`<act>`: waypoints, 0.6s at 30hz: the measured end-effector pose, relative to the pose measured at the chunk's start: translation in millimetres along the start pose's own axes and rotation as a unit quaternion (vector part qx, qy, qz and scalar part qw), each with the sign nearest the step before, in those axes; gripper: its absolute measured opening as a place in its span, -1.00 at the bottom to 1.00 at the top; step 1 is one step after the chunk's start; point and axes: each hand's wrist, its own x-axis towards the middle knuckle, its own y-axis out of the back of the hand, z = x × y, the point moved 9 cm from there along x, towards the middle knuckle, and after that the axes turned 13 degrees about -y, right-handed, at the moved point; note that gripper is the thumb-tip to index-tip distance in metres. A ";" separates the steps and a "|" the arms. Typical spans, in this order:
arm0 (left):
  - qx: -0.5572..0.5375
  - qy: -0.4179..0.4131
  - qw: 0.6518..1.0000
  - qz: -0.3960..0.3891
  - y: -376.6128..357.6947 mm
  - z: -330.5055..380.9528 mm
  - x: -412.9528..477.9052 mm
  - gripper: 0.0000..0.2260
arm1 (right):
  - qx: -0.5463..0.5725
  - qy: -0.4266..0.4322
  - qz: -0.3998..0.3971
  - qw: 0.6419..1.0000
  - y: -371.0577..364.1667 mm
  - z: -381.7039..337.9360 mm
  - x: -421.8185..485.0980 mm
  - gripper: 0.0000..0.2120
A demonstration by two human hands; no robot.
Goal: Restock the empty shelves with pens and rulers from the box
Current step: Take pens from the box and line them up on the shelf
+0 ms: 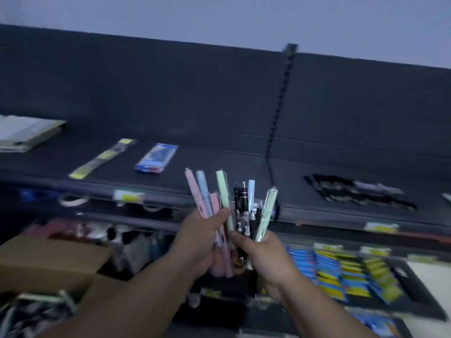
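Fingers of the left hand (200, 242) are curled round pastel pink, blue and green plastic pens (223, 189); fingers of the right hand (266, 257) are wrapped round slim black and pale green pens (240, 201), thumb laid across the barrels. Both bundles are held fanned upward in front of the dark upper shelf (219, 154), not yet set down. Step judged: sorting before placing. Kinds should be separated while gripped, then laid flat and parallel on bare shelf between the flat blue packet (157, 158) and the row of black pens (353, 191), grip loosened gradually lest barrels roll. The brown cardboard box (48, 259) is noted at lower left
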 end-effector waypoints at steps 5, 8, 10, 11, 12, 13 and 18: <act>0.002 0.046 0.995 -0.086 -177.6 -62.0 -35.6 -0.80 | 0.007 0.006 0.093 0.996 185.6 -5.1 -58.9 -0.82; -0.006 0.047 0.990 -0.135 -279.2 -98.7 -58.2 -0.84 | 0.001 -0.001 0.135 0.991 286.2 -0.1 -92.1 -0.95; -0.015 0.062 0.984 -0.169 -336.6 -123.7 -75.5 -0.87 | 0.007 -0.009 0.163 0.987 342.6 3.2 -111.6 -0.94; -0.025 0.075 0.981 -0.178 -361.4 -136.3 -83.6 -0.89 | 0.016 -0.015 0.173 0.985 368.8 5.6 -119.8 -0.91; -0.033 0.091 0.979 -0.181 -383.0 -149.4 -90.0 -0.91 | 0.021 -0.024 0.180 0.983 390.8 6.8 -127.4 -0.89; -0.038 0.105 0.977 -0.184 -402.0 -161.0 -96.4 -0.92 | 0.022 -0.033 0.184 0.982 410.6 8.5 -133.2 -0.87; -0.046 0.150 0.963 -0.218 -480.7 -212.7 -110.2 -0.82 | 0.052 -0.038 0.203 0.977 490.8 13.1 -146.9 -0.95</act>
